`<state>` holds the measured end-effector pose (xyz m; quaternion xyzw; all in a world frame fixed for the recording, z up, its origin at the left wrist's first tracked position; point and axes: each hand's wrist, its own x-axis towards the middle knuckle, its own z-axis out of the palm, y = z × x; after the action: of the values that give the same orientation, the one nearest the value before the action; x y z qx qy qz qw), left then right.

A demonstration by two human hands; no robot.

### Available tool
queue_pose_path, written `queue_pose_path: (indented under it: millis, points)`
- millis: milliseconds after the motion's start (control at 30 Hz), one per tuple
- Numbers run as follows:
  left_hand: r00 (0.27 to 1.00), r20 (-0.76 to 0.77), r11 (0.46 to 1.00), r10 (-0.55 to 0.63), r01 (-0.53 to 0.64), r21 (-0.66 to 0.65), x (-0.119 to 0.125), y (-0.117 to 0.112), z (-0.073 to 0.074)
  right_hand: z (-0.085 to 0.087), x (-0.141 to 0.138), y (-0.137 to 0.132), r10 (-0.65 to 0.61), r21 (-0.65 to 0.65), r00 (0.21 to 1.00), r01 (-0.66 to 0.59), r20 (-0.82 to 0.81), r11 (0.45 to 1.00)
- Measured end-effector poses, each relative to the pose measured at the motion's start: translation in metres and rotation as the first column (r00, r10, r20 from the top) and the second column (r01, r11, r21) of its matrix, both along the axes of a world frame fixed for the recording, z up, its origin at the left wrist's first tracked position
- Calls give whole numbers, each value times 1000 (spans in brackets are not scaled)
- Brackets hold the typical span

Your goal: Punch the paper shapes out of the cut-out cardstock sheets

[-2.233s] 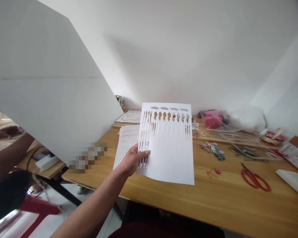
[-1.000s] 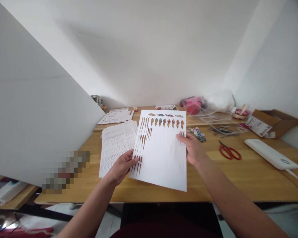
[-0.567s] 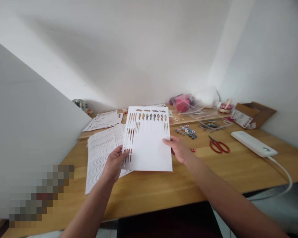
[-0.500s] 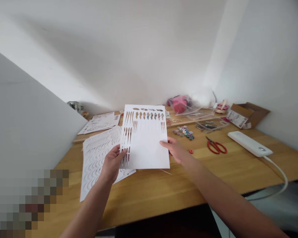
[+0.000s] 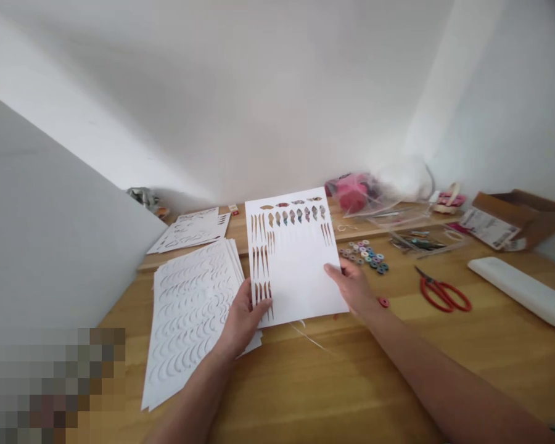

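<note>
I hold a white die-cut paper sheet (image 5: 296,265) upright above a wooden table (image 5: 351,382); narrow slits and small leaf-shaped holes are cut out along its top and left side. My left hand (image 5: 245,317) grips its lower left corner, thumb on the front. My right hand (image 5: 354,287) pinches its right edge. Left of the sheet lies a stack of white sheets with crescent cut-outs (image 5: 192,308), flat on the table and just under my left hand.
Coloured rings (image 5: 365,256) and one red ring (image 5: 383,302) lie right of my hand. Red scissors (image 5: 441,295), a white flat device (image 5: 520,290), a cardboard box (image 5: 518,216), pink stuff in a plastic bag (image 5: 356,191) and more cut sheets (image 5: 192,228) sit behind. A grey panel (image 5: 41,240) stands left.
My right hand has joined my left on the sheet. The view has turned right and dipped lower toward the table, and the sheet now sits a little lower and nearer the crescent stack.
</note>
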<state>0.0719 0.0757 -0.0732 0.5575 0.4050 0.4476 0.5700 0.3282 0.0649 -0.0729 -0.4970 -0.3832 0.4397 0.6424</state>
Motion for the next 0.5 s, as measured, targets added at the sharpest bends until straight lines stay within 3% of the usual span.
queue_pose_path:
  millis: [100,300,500]
  points:
    - [999,-30,1000,-14,14,1,0,1,-5,3,1,-3,-17,2,999,17,35,1000]
    - [990,56,991,128,-130,30,-1,1,-5,14,-3,-9,14,-38,1000,-14,7,999]
    - [973,115,976,198,-207,69,-3,-2,0,17,-7,-16,87,-26,995,-85,56,996]
